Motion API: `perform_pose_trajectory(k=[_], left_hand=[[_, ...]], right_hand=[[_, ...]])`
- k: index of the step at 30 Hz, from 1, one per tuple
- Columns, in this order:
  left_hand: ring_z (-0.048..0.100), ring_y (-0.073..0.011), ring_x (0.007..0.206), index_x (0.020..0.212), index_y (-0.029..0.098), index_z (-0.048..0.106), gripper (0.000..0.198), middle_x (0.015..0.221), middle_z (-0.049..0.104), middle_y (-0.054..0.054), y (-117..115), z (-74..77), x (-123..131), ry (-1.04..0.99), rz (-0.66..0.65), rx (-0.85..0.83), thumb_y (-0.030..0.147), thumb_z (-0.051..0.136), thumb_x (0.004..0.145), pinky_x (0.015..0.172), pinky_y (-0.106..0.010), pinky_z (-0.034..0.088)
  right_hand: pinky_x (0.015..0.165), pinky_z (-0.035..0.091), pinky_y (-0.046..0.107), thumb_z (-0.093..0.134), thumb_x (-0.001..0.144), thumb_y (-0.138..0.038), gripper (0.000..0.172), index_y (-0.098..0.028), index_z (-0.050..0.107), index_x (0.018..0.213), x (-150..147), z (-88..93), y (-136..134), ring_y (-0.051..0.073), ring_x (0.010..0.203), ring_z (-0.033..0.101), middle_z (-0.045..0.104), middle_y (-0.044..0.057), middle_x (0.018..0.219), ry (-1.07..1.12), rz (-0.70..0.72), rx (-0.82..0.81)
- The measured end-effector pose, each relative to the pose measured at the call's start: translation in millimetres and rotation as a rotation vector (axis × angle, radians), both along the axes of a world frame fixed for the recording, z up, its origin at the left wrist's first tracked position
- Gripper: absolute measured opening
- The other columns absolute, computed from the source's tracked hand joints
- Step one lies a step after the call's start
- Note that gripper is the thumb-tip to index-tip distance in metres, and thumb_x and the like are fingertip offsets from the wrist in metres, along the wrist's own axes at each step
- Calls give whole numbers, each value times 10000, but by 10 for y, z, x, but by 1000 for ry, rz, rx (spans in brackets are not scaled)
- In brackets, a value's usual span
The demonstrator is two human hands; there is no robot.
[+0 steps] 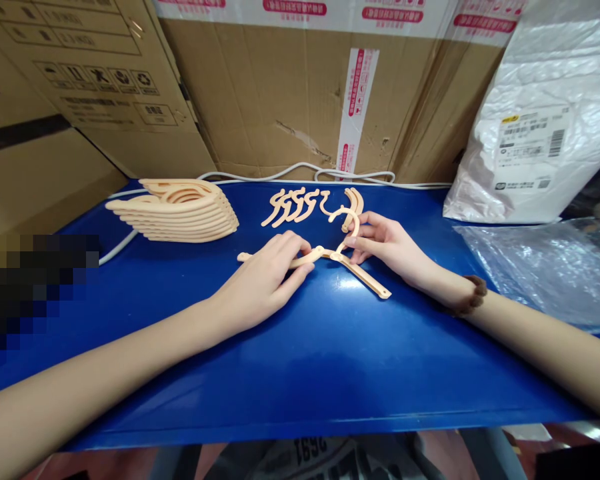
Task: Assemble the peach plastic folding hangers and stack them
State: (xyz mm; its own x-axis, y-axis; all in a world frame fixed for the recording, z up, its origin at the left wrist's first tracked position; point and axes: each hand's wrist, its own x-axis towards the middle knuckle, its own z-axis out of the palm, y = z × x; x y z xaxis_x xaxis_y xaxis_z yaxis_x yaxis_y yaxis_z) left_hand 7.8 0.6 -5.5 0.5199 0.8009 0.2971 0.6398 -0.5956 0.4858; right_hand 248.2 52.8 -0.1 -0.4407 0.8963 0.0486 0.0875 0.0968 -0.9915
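Observation:
Low over the blue table, a beige folding clothes hanger (364, 275) is spread between my hands, its hook standing up and one arm slanting down to the right. My left hand (265, 280) is closed around the left arm of the hanger, covering part of it. The fingers of my right hand (391, 241) pinch the hook near its base. Just behind lie several loose beige hook pieces (294, 208) in a row, a single curved hook (325, 202) and a few arm pieces (356, 199) partly hidden by the held hook. A stack of folded beige hangers (180, 215) sits at the left.
Cardboard boxes (260, 87) wall off the back and left of the blue table (300, 373). A white cable (260, 179) runs along the back edge. On the right are a white labelled mailing bag (525, 160) and a clear plastic bag (540, 267).

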Motion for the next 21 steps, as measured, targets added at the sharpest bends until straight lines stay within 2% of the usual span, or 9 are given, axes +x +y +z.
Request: perform_pose_trajectory(k=[4, 9, 21], left_hand=[[522, -198, 1025, 1073, 176, 513, 195, 1123, 558, -62, 11, 3, 11, -5, -30, 20, 325, 402, 1014, 908, -369, 414], [538, -195, 941, 1043, 180, 529, 186, 1021, 602, -40, 7, 17, 22, 3, -34, 26, 327, 421, 1008, 844, -355, 424], [619, -190, 890, 1087, 198, 550, 242, 992, 655, -29, -10, 32, 28, -10, 0, -4, 396, 445, 995, 791, -324, 456]], right_hand=[[574, 553, 208, 755, 774, -298, 308, -180, 528, 945, -3, 10, -5, 90, 571, 655, 697, -24, 757, -3, 5, 3], [590, 552, 217, 757, 769, -297, 308, -178, 538, 951, -9, 32, -16, 87, 571, 646, 718, -2, 794, -13, 10, -5], [574, 517, 209, 747, 783, -320, 267, -190, 548, 905, 40, 28, 5, 71, 572, 602, 725, -1, 840, 23, 34, 7]])
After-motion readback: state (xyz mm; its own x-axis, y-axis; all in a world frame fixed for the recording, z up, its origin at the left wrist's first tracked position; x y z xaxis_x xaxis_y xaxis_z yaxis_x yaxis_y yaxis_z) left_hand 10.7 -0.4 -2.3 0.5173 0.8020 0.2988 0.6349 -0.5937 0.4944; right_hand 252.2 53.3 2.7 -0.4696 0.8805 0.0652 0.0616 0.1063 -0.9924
